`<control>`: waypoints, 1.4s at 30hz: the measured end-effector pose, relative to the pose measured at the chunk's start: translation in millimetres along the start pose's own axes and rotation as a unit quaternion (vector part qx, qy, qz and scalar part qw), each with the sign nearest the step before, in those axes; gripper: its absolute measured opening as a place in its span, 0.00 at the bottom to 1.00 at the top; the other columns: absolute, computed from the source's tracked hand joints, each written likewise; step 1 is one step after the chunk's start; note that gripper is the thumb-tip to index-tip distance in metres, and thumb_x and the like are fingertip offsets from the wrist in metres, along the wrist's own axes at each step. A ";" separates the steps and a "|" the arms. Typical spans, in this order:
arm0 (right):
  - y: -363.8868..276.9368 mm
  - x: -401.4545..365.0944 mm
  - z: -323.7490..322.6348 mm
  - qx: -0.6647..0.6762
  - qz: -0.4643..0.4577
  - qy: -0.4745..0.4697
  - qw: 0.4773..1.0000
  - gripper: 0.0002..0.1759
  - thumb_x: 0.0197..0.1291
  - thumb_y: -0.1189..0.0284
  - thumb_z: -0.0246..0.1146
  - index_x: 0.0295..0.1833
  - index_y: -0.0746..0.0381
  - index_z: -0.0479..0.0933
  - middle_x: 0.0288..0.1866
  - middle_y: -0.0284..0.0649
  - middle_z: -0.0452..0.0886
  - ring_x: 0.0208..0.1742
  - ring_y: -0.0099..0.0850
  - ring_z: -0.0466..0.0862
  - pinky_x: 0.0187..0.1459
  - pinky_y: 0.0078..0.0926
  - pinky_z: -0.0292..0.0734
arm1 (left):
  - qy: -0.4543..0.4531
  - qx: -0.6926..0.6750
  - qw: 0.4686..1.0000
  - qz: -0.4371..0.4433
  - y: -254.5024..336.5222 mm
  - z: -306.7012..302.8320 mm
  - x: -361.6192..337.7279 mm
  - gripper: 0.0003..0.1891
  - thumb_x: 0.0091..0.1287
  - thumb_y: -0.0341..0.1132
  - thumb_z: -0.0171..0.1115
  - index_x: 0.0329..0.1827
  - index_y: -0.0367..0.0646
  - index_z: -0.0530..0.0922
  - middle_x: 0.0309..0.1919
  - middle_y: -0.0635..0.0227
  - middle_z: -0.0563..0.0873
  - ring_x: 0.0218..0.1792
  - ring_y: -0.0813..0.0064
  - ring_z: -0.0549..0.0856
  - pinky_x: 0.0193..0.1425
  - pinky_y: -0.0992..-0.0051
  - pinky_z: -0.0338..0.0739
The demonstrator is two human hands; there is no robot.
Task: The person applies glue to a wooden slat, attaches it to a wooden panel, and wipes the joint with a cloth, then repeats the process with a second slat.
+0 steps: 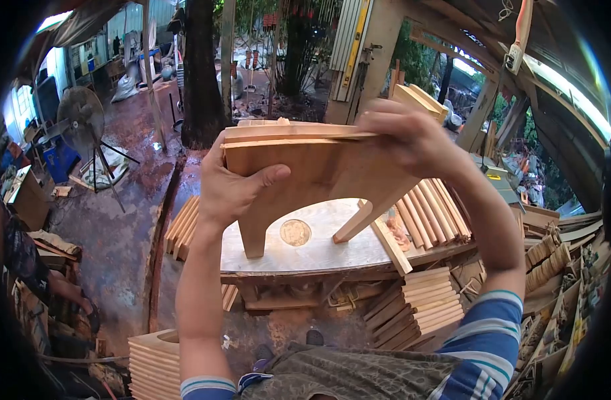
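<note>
In front of me stands an arched wooden panel [312, 170] with two legs, its feet down at the workbench [265, 237]. At least one more board lies behind it, its top edge showing. My left hand [227, 190] is closed round the upper left corner, thumb flat on the front face. At the upper right, my right hand [412, 137] curls its fingers over the top edge; it is slightly blurred, and its fingertips are partly hidden. Under the arch, a round light patch [295, 233] shows on the bench top.
Wooden strips [435, 213] lie on the bench's right side, near a loose batten [389, 243]. Stacked wooden pieces [432, 303] stand below, and more arched pieces [152, 367] are piled at lower left. A pedestal fan [82, 120] and a tree trunk [205, 73] stand beyond.
</note>
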State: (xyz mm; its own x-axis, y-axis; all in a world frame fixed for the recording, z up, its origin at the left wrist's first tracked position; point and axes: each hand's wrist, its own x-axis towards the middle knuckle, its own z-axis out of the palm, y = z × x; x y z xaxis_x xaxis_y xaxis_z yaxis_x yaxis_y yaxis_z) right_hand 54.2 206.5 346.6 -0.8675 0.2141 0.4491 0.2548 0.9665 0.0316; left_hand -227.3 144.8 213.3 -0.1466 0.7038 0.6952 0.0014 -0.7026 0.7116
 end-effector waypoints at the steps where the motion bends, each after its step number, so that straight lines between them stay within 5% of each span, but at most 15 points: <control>1: 6.5 -27.2 -12.1 -0.024 0.046 0.010 0.999 0.19 0.52 0.87 0.63 0.51 0.64 0.83 0.42 0.43 0.82 0.45 0.41 0.85 0.47 0.36 0.80 | 0.001 0.014 1.000 0.000 -0.2 -0.2 -0.9 0.31 0.55 0.25 0.83 0.61 0.36 0.77 0.50 0.63 0.89 0.52 0.74 0.88 0.57 0.72 0.86; 4: 28.0 -95.1 -52.3 -0.041 0.210 -0.004 0.977 0.15 0.55 0.85 0.64 0.49 0.66 0.85 0.41 0.42 0.85 0.46 0.38 0.85 0.51 0.34 0.79 | 0.000 -0.001 1.000 0.010 0.8 2.0 -6.6 0.31 0.55 0.26 0.84 0.61 0.36 0.77 0.51 0.62 0.89 0.52 0.74 0.88 0.56 0.72 0.87; 9: 23.0 -117.8 -73.0 -0.001 0.295 -0.003 0.956 0.13 0.56 0.88 0.64 0.47 0.67 0.84 0.43 0.41 0.85 0.47 0.33 0.85 0.52 0.32 0.79 | 0.007 -0.025 1.000 0.013 9.0 7.9 -27.8 0.33 0.52 0.27 0.85 0.60 0.36 0.76 0.51 0.60 0.89 0.51 0.73 0.89 0.56 0.72 0.88; 15: -23.2 -88.8 -49.3 0.059 0.207 -0.043 0.976 0.13 0.57 0.86 0.66 0.48 0.66 0.85 0.42 0.42 0.85 0.47 0.35 0.84 0.52 0.33 0.77 | -0.001 0.069 0.996 0.052 15.7 7.0 -56.4 0.34 0.50 0.28 0.87 0.58 0.35 0.75 0.51 0.59 0.89 0.51 0.72 0.89 0.54 0.70 0.88; 21: -85.8 15.3 22.7 0.086 -0.058 0.009 0.995 0.16 0.55 0.76 0.71 0.50 0.64 0.80 0.38 0.45 0.78 0.45 0.47 0.83 0.43 0.44 0.78 | -0.005 -0.036 0.999 -0.008 22.8 12.4 -66.2 0.34 0.51 0.27 0.86 0.60 0.34 0.74 0.50 0.60 0.89 0.51 0.72 0.89 0.54 0.71 0.88; 25: -118.2 71.3 47.0 0.039 -0.096 0.011 0.995 0.15 0.56 0.69 0.71 0.45 0.64 0.77 0.37 0.46 0.76 0.44 0.48 0.82 0.45 0.46 0.78 | 0.047 0.179 0.983 0.021 16.6 1.9 -67.5 0.29 0.51 0.24 0.84 0.56 0.35 0.78 0.49 0.65 0.88 0.51 0.75 0.88 0.56 0.73 0.86; 29: -86.4 22.0 16.6 0.068 0.009 -0.041 0.997 0.12 0.55 0.72 0.66 0.42 0.66 0.77 0.37 0.45 0.75 0.41 0.47 0.80 0.45 0.45 0.77 | 0.032 -0.018 0.999 -0.017 24.3 14.3 -58.1 0.31 0.49 0.24 0.86 0.55 0.36 0.78 0.49 0.63 0.88 0.50 0.74 0.87 0.55 0.71 0.87; 32: -17.4 -86.9 -25.3 0.016 0.116 -0.013 0.993 0.14 0.55 0.76 0.68 0.48 0.65 0.81 0.38 0.47 0.78 0.43 0.43 0.82 0.47 0.40 0.77 | 0.037 0.015 0.999 0.007 17.4 12.2 -62.5 0.31 0.48 0.23 0.86 0.56 0.36 0.78 0.48 0.62 0.88 0.49 0.74 0.88 0.54 0.71 0.87; 35: 0.6 -183.9 -79.6 -0.036 0.406 -0.005 0.913 0.06 0.62 0.76 0.67 0.43 0.62 0.86 0.40 0.38 0.83 0.42 0.40 0.84 0.48 0.38 0.79 | 0.051 0.051 0.997 0.009 12.2 5.6 -75.1 0.32 0.47 0.23 0.87 0.56 0.36 0.78 0.47 0.63 0.88 0.49 0.73 0.88 0.54 0.71 0.87; 36: 21.2 -226.9 -98.0 -0.224 0.333 -0.071 0.913 0.05 0.63 0.74 0.66 0.42 0.61 0.86 0.40 0.37 0.83 0.43 0.40 0.82 0.50 0.38 0.77 | 0.066 0.058 0.996 -0.019 13.3 4.3 -81.7 0.33 0.47 0.24 0.87 0.56 0.36 0.78 0.47 0.63 0.88 0.48 0.73 0.88 0.54 0.71 0.87; 37: 12.3 -248.5 -112.9 -0.311 0.380 -0.125 0.862 0.06 0.64 0.74 0.65 0.43 0.61 0.87 0.41 0.39 0.82 0.46 0.41 0.80 0.52 0.38 0.75 | 0.060 0.095 0.993 0.034 2.3 -4.1 -88.8 0.33 0.46 0.26 0.88 0.55 0.36 0.79 0.48 0.60 0.87 0.48 0.69 0.88 0.55 0.67 0.87; 38: 14.2 -281.1 -117.9 -0.296 0.427 -0.085 0.850 0.14 0.61 0.79 0.59 0.47 0.58 0.87 0.47 0.37 0.83 0.50 0.43 0.78 0.58 0.37 0.71 | -0.011 0.218 0.957 0.193 10.9 -3.9 -83.3 0.35 0.46 0.30 0.89 0.56 0.37 0.76 0.49 0.55 0.87 0.49 0.64 0.89 0.56 0.62 0.88; 40: 7.5 -320.6 -127.2 -0.268 0.443 -0.034 0.855 0.13 0.62 0.80 0.60 0.49 0.60 0.85 0.45 0.39 0.82 0.50 0.42 0.79 0.57 0.35 0.72 | -0.022 0.122 0.980 0.157 15.0 3.1 -98.0 0.38 0.46 0.33 0.90 0.57 0.39 0.72 0.49 0.51 0.87 0.51 0.60 0.89 0.58 0.58 0.87; 41: 1.8 -328.7 -122.2 -0.262 0.448 -0.046 0.854 0.13 0.62 0.80 0.60 0.49 0.60 0.85 0.45 0.39 0.82 0.50 0.42 0.79 0.57 0.35 0.72 | -0.064 0.107 0.978 0.169 23.5 8.5 -98.6 0.32 0.58 0.37 0.83 0.57 0.40 0.69 0.48 0.47 0.87 0.52 0.57 0.89 0.59 0.57 0.87; 42: -10.3 -332.9 -115.2 -0.231 0.477 0.023 0.848 0.12 0.63 0.80 0.60 0.49 0.62 0.84 0.45 0.39 0.82 0.49 0.40 0.80 0.56 0.33 0.72 | -0.066 0.104 0.980 0.156 19.9 7.4 -105.3 0.32 0.58 0.37 0.83 0.57 0.40 0.69 0.48 0.47 0.87 0.52 0.57 0.89 0.59 0.57 0.87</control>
State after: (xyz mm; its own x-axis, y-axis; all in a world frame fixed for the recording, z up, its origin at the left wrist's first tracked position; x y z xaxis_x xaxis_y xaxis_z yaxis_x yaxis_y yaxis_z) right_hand 389.6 109.0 299.6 -0.1578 0.8513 0.5004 0.9803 0.1961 -0.0245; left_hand -204.6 57.5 155.1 0.0232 0.4762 0.8790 0.2300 -0.8582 0.4589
